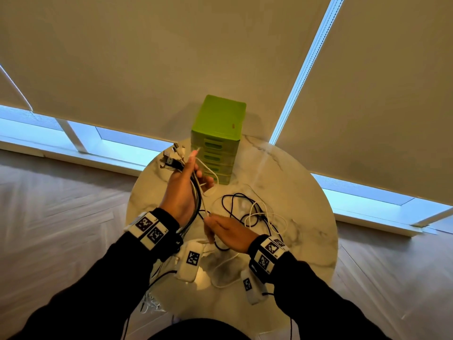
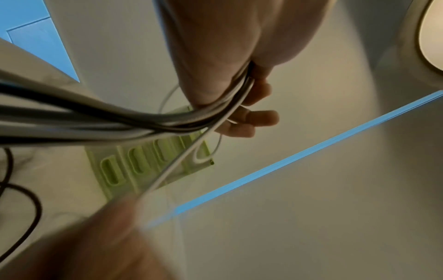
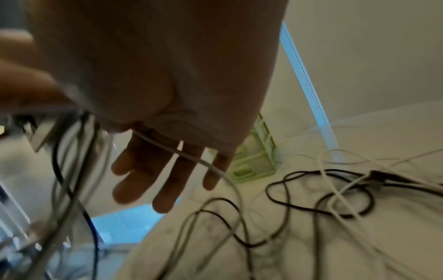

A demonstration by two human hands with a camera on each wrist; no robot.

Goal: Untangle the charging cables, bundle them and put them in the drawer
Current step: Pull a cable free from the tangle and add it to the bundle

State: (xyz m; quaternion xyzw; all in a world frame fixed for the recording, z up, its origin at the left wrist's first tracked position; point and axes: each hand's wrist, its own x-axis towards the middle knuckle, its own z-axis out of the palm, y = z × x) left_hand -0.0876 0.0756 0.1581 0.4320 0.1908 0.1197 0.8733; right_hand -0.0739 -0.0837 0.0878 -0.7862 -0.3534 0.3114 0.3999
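Note:
My left hand [image 1: 190,179] is raised over the round marble table [image 1: 301,192] and grips a bundle of black and white charging cables [image 1: 196,196], [image 2: 167,121]. Their plug ends [image 1: 171,159] stick up past the fingers. One white cable [image 3: 210,164] runs down from the bundle and lies across the straight fingers of my right hand [image 1: 220,229], [image 3: 165,170], held low in front of me. More black and white cables [image 1: 252,212], [image 3: 335,191] lie tangled on the table. The green drawer unit [image 1: 218,133], [image 2: 143,163], [image 3: 254,164] stands at the back, its drawers closed.
Two white tagged boxes [image 1: 192,258], [image 1: 250,285] hang under my wrists near the table's front edge. Cable tails droop off the table's left front [image 1: 152,303]. Drawn blinds and low windows stand behind the table, with wooden floor around it.

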